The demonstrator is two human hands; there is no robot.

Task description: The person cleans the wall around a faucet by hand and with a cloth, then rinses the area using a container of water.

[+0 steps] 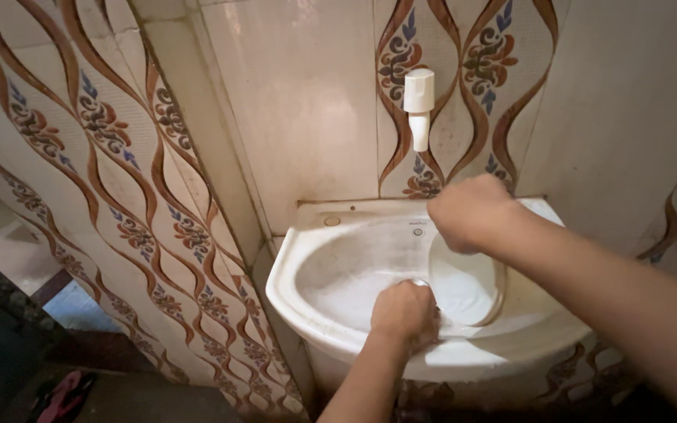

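A small white basin (pixel 307 258) is fixed to a tiled wall (pixel 103 157), and both of the person's hands are over it. The left hand (pixel 405 312) is down inside the bowl near the front rim, curled into a fist with the knuckles up. It seems to be pressing on something small against the bowl's inner face, but the fist hides whatever lies under it, so I cannot tell if the hand is clamped on anything. The right hand (pixel 472 211) comes in from the right and is at the far right of the bowl, fingers bent down over the top edge of a white plate (pixel 464 286). The plate stands on its edge in the right half of the bowl, tilted, with its hollow face turned to the left, and the hand grips it at the top. The two hands are apart, the left one nearer and lower, just left of the plate's lower edge.

On the wall above the far rim, a white plastic tap (pixel 418 106) points down. The tiles on the left carry wavy brown bands with blue and red flower shapes. At the near left, on the dark floor, a pink sandal (pixel 60 395) lies.
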